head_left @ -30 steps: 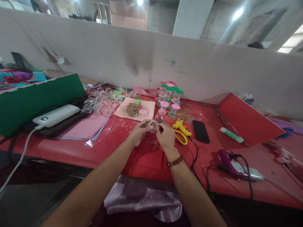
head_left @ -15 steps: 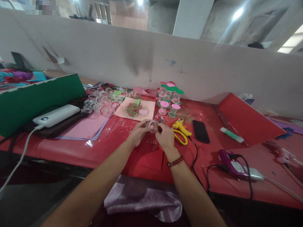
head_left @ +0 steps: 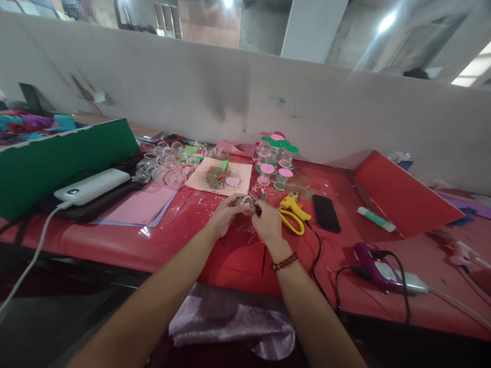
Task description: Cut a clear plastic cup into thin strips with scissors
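My left hand is closed on a small clear plastic cup, its round rim turned up toward me. Close against it, my right hand has its fingers bent in at the cup. A small dark reddish patch shows by those fingertips; what they hold, if anything, I cannot make out. Thin metal tips show just beyond the right fingers. A yellow glue gun lies right of that hand, with a yellow loop beside it. Beneath my hands is a red sheet.
Clear cups are heaped at the back left. Cups topped with pink and green discs stand at the back. A peach sheet bears glitter-like grains. Right lie a phone, glue stick and purple power strip; left, a white power bank.
The cup between my hands has turned slightly, and my right fingers have shifted a little on it. Less of the dark reddish patch shows. The things on the table have stayed put.
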The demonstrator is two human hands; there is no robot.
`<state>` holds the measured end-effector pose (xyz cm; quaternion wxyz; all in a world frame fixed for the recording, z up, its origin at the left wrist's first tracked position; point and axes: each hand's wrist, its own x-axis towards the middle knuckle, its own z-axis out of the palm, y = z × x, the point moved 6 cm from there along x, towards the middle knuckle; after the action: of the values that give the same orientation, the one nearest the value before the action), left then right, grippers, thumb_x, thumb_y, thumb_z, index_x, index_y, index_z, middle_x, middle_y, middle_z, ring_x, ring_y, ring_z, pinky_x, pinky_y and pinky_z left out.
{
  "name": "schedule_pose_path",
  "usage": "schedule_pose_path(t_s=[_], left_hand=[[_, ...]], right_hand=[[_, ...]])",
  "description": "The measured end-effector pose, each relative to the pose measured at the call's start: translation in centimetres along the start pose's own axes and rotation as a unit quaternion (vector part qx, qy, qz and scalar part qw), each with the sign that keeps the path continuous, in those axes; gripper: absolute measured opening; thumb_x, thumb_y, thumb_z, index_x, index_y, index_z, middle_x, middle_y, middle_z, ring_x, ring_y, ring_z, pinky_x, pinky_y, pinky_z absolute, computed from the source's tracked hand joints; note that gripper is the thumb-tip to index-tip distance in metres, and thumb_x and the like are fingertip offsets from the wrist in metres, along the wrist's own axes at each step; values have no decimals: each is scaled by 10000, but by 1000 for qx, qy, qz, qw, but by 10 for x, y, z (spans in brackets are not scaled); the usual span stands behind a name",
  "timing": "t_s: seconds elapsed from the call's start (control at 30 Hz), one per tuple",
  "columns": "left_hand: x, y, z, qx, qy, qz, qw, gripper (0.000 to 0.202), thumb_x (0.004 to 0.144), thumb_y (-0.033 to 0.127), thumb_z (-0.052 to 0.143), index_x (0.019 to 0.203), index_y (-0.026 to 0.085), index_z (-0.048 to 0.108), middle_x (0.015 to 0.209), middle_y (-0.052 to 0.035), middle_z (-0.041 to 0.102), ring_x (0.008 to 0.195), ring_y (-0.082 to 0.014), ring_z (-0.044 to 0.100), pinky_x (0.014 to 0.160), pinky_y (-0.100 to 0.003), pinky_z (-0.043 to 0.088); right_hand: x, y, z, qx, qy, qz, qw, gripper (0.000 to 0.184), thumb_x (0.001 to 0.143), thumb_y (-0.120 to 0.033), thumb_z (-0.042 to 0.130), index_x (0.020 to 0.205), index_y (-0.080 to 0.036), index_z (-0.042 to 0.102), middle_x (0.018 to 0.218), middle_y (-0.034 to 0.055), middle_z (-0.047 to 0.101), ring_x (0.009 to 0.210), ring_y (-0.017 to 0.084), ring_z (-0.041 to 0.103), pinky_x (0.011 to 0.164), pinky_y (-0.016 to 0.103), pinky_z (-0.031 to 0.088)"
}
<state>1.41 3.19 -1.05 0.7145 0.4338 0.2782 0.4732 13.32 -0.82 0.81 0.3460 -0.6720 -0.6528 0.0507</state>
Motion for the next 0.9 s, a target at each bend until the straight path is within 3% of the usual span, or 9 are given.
schedule_pose_path(t_s=[0.5, 0.9], left_hand=[[1, -3, 0, 23, 0, 2, 1000, 345, 570, 245, 825, 863, 145, 673, 785, -19, 657, 719, -131, 580, 736, -271, 417], [2, -3, -1, 23, 20, -3, 1000, 385, 550, 256, 834, 873, 137, 664, 778, -18, 659, 709, -123, 582, 718, -261, 424]], right_hand=[[0, 0, 3, -49, -39, 22, 998, 171, 845, -204, 493, 905, -215, 654, 833, 33, 704, 725, 161, 612, 624, 238, 366], [-1, -2, 2, -48, -34, 13, 998, 184, 863, -216, 479, 908, -215, 657, 856, 37, 712, 747, 168, 631, 628, 240, 374]])
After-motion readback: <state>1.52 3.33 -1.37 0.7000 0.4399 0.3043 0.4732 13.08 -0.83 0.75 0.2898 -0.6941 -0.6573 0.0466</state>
